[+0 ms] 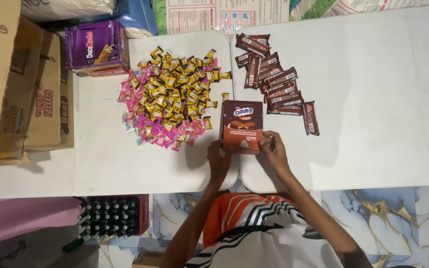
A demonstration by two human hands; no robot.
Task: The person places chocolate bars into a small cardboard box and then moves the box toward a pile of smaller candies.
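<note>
Two hands meet at the near edge of a brown snack box [243, 125], which lies flat at the centre of the frame on a white table [373, 99]. The left hand [218, 160] rests bent fingers against the box's lower left corner; the right hand [273, 149] pinches its lower right corner, fingers closed. Thin cardboard of this kind is probably light, stiff and easily dented, best held by its side edges. Loose yellow and pink candies [172, 97] lie upper left of it, brown wrapped bars [276, 82] upper right. Whether the box's flap is open cannot be made out; the fingertips hide it.
</note>
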